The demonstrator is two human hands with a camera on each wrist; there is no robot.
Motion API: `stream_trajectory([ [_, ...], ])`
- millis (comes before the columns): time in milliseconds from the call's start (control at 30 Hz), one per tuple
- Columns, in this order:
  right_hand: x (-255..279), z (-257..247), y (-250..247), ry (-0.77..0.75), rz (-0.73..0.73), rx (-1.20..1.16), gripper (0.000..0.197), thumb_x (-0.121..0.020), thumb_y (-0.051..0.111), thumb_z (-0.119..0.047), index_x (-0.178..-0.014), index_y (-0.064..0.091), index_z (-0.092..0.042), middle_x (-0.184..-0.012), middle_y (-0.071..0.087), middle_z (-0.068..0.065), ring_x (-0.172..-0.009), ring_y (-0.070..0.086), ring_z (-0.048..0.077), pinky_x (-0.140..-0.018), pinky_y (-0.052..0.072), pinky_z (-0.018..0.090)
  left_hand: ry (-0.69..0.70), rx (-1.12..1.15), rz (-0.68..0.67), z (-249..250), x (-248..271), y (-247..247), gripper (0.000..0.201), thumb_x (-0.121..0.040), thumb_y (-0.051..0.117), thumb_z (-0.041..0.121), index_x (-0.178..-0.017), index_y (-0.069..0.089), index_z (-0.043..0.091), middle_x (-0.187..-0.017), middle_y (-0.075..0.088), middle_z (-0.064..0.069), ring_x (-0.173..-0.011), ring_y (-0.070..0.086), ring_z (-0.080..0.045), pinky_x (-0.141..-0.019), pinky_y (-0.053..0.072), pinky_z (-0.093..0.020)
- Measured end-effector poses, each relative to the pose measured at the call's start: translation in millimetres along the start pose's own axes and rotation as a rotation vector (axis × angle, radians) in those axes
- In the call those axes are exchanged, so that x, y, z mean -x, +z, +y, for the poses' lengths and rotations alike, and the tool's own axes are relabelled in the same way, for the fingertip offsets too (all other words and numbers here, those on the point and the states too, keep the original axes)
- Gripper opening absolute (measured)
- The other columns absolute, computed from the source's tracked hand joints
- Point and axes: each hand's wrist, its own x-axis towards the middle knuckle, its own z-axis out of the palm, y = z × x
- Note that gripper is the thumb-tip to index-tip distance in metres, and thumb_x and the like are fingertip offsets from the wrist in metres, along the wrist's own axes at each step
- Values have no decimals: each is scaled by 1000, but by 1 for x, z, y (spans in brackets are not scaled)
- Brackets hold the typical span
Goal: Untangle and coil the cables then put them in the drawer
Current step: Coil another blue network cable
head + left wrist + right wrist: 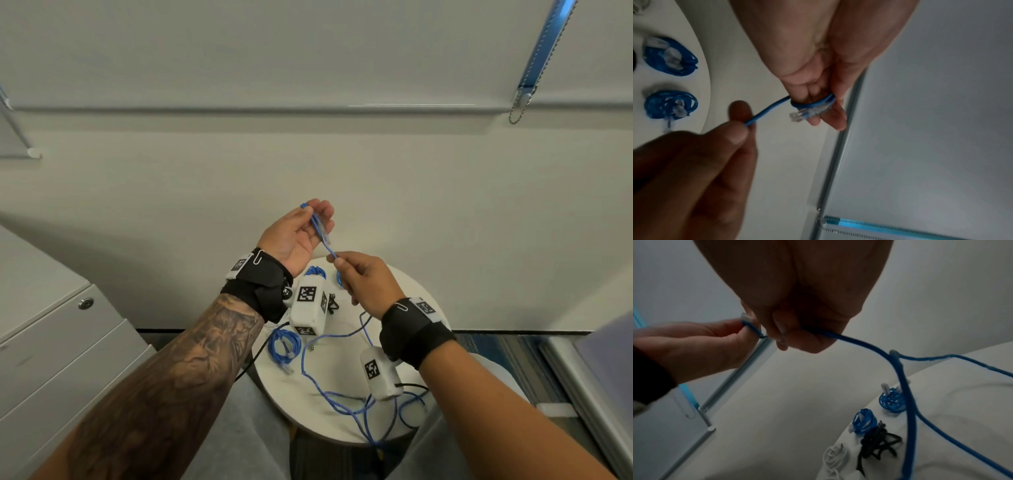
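A long blue network cable (342,404) trails loose over the round white table (284,404) and rises to both hands. My left hand (313,219) is raised above the table's far edge, palm towards me. The cable's end is looped round its fingers (818,91), and the clear plug (803,113) lies across them. Just below and to the right, my right hand (337,260) pinches the same cable (859,342) between thumb and forefinger, a short taut length away. Two coiled blue cables (670,56) (670,104) lie on the table.
A grey drawer cabinet (51,342) with a lock stands at my left, its drawers closed. A tangled black cable (877,444) and a white cable (834,457) lie on the table near the coils. A white wall is right behind the table.
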Motion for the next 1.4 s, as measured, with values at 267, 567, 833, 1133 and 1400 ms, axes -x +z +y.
stream_trajectory([
  [267, 19, 34, -8, -4, -21, 151, 22, -102, 54, -33, -108, 74, -27, -89, 71, -20, -86, 62, -2, -83, 45, 21, 132, 74, 170, 10, -31, -17, 21, -102, 38, 3, -95, 57, 4, -82, 74, -10, -75, 74, -19, -81, 53, -34],
  [567, 23, 39, -18, -121, 138, 105, 15, -98, 61, -26, -89, 72, -22, -71, 63, 3, -61, 46, 5, -61, 40, 19, 161, -1016, 20, -37, -32, -31, 21, -98, 45, -5, -105, 63, -11, -94, 69, -21, -75, 70, -21, -81, 57, -28],
  [833, 2, 49, -37, -38, 368, -90, 7, -92, 70, -19, -92, 75, -23, -71, 64, -2, -60, 46, 4, -63, 42, 16, -234, -1115, -250, -65, -2, -26, 32, -100, 36, 7, -93, 66, -1, -71, 59, -8, -61, 54, -15, -64, 48, -23],
  [1133, -11, 68, -23, 34, 208, -109, 22, -101, 57, -19, -111, 75, -11, -75, 66, -21, -68, 57, -6, -68, 41, 8, -331, -181, -138, -52, -11, -16, 25, -99, 33, 9, -100, 58, 3, -71, 49, -1, -58, 47, -11, -75, 51, -31],
  [1400, 0, 82, -5, 131, -58, 138, 23, -101, 55, -34, -98, 74, -21, -59, 50, -11, -55, 44, 2, -58, 38, 12, 29, 42, 140, -34, -55, -50, 29, -102, 30, 4, -95, 58, 7, -74, 65, -2, -70, 64, -12, -88, 49, -32],
])
